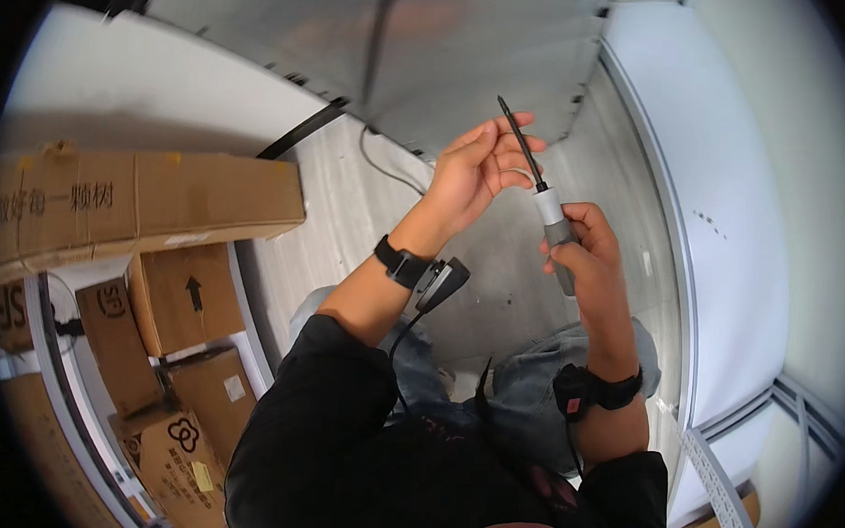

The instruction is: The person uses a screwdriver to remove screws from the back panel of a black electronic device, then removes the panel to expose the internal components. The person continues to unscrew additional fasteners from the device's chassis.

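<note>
My right hand [595, 252] is wrapped round the grey and white handle of a screwdriver [547, 206]. The tool is thick like a powered one, and its long dark shaft slants up and left to a pointed tip. Beside that shaft is my left hand [473, 169], palm turned toward it and fingers spread apart. The shaft passes in front of the left fingers; whether they touch it I cannot tell. Black straps with small devices sit on both wrists.
Cardboard boxes [206, 200] fill a metal-framed rack at the left. A large grey panel [472, 51] stands ahead, with a cable [386, 171] on the floor by its lower edge. A white panel with a metal frame [670, 196] rises at the right.
</note>
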{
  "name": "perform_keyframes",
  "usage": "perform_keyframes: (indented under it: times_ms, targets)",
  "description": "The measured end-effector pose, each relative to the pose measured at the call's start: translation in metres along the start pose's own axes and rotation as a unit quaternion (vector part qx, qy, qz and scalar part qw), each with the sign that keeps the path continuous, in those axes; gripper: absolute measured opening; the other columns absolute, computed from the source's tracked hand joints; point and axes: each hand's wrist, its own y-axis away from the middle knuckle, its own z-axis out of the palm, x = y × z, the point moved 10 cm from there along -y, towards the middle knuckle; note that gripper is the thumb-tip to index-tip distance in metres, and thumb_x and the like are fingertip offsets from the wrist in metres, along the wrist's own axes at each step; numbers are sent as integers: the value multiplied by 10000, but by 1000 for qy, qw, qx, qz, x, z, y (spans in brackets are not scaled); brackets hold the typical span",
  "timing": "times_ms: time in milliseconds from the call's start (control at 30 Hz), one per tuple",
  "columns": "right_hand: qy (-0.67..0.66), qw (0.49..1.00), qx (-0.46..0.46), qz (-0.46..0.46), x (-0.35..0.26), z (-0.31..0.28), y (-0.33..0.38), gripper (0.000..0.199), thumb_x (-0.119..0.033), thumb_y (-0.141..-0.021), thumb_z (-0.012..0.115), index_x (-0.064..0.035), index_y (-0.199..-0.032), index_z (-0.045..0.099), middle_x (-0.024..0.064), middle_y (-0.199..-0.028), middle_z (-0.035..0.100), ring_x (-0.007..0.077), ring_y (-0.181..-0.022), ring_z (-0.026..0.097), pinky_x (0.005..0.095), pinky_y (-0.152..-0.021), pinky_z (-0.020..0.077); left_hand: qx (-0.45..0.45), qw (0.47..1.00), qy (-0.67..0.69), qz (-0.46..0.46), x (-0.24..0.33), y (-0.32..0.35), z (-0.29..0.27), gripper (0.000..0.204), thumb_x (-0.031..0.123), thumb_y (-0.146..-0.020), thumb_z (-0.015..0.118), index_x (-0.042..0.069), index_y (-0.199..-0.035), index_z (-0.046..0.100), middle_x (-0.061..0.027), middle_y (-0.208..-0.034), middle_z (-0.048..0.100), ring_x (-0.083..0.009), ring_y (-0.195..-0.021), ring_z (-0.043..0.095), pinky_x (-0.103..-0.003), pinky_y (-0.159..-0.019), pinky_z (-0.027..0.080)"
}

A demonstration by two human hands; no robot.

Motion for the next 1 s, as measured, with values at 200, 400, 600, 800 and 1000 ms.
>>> perform_keyframes:
  times_ms: [200, 400, 600, 800, 1000]
  targets:
    - [53, 994, -87, 39, 46, 92, -15, 329, -50, -782, 578, -10, -1088, 465, 74, -840, 567, 122, -715, 556, 241, -603, 406, 124, 989, -59, 57, 55, 62, -87, 352, 200, -994, 364, -26, -1242, 470, -128, -925, 640, -210, -784, 649, -269, -621, 550]
    - [-15, 994, -83, 74, 64, 122, -6, 354, -67, -857, 525, -19, -1198, 445, 79, -853, 574, 127, -721, 570, 249, -621, 416, 152, 982, -94, 64, 63, 62, -111, 339, 179, -979, 421, 37, -1287, 419, -106, -862, 658, -170, -665, 651, -233, -539, 507]
    - [-5, 994, -66, 83, 72, 135, 2, 357, -107, -888, 461, -25, -1235, 440, 83, -858, 581, 135, -702, 578, 265, -618, 437, 163, 973, -145, 75, 68, 67, -123, 298, 202, -963, 467, 52, -1220, 467, -91, -830, 668, -155, -645, 648, -226, -532, 500]
    - [-32, 993, -65, 93, 77, 137, -2, 379, -140, -883, 381, -27, -1239, 449, 82, -831, 585, 144, -614, 564, 265, -596, 437, 174, 971, -141, 82, 70, 67, -130, 270, 205, -952, 500, 34, -1160, 505, -95, -813, 669, -158, -654, 647, -234, -561, 489]
    - [-70, 991, -71, 93, 78, 139, -6, 395, -153, -874, 368, -8, -1231, 451, 85, -793, 589, 148, -587, 556, 276, -555, 442, 197, 966, -141, 96, 70, 65, -133, 257, 198, -945, 514, 27, -1136, 520, -89, -794, 671, -151, -653, 641, -237, -571, 479]
